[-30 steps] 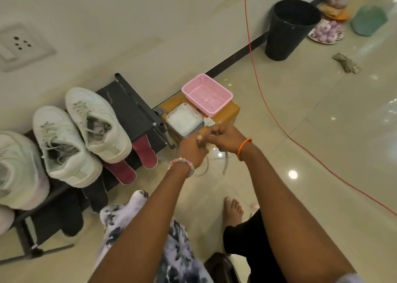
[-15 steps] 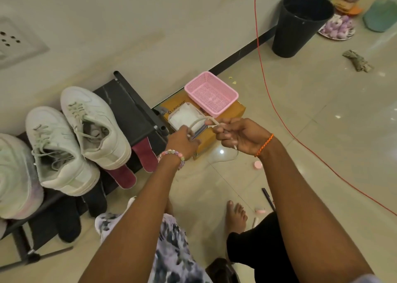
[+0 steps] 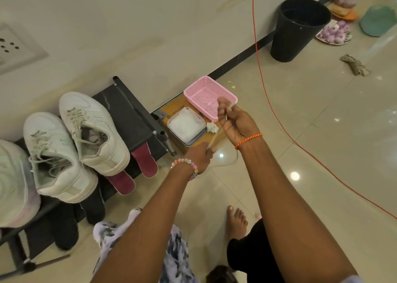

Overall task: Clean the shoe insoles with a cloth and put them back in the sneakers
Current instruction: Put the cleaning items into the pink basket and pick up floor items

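Brown cardboard box, printed "LAPCARE", beside the black shoe rack. Left hand and right hand both pinch one thin pale lace.

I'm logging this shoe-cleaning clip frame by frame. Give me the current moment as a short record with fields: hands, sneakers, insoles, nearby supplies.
left hand: pinches the lower end of a pale shoelace
right hand: grips the lace higher up, over the floor
sneakers: two white ones on the black rack, laces loose
insoles: two maroon ones stick out from under the sneakers
supplies: clear tub of white cloth and pink basket on a brown box
background: black bin, orange cable
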